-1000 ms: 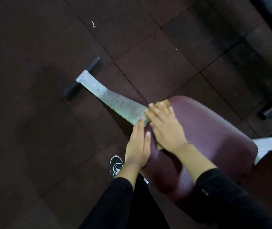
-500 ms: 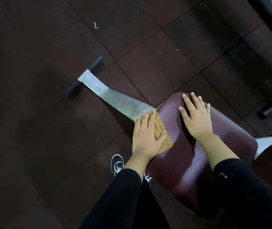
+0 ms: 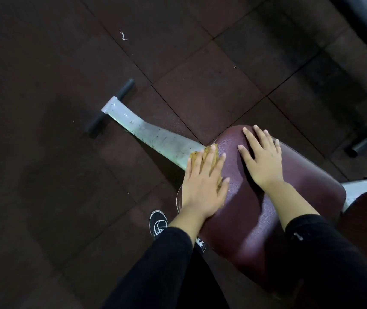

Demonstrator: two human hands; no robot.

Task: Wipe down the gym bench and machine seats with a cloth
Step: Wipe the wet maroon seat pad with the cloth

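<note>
Pointing up-left: maroon seat pad (image 3: 256,219)

A crumpled tan cloth (image 3: 211,157) lies on the left front edge of the maroon padded seat (image 3: 245,219).

Dark rubber floor tiles (image 3: 200,90), black sneaker (image 3: 158,223), white scrap (image 3: 123,36)

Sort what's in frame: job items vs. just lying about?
Job:
- cloth, pressed flat under the left hand
- maroon seat pad
- right hand, flat on the pad

Lying about:
- white frame leg with black foot bar
- white scrap on the floor tiles
- black shoe
</note>
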